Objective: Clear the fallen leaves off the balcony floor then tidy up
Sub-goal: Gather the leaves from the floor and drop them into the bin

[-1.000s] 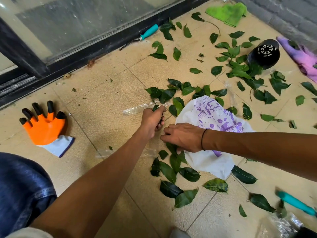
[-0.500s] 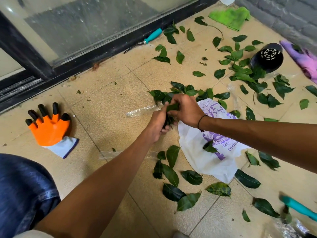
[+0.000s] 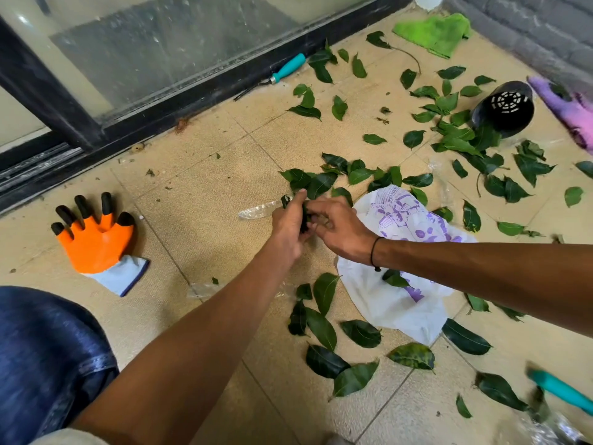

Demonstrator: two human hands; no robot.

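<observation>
My left hand (image 3: pixel 288 223) grips a small bunch of dark green leaves (image 3: pixel 304 217) just above the tiled floor. My right hand (image 3: pixel 345 232) is right beside it, with its fingers loose and its fingertips at the bunch. A white plastic bag with purple print (image 3: pixel 396 305) lies flat under my right forearm. Several loose leaves (image 3: pixel 321 327) lie near the bag's front edge. More leaves (image 3: pixel 321 183) sit just beyond my hands, and others (image 3: pixel 455 136) are scattered to the far right.
An orange glove (image 3: pixel 96 240) lies on the left. At the far right are a tipped black pot (image 3: pixel 505 107), a green cloth (image 3: pixel 436 33) and a purple glove (image 3: pixel 574 115). Teal-handled tools lie by the sliding door (image 3: pixel 285 70) and bottom right (image 3: pixel 561 391). A clear wrapper (image 3: pixel 256 212) lies by my left hand.
My right hand lifted leaves off the floor by the bag, carried them up to my left hand and added them to the bunch. Its fingers have since loosened.
</observation>
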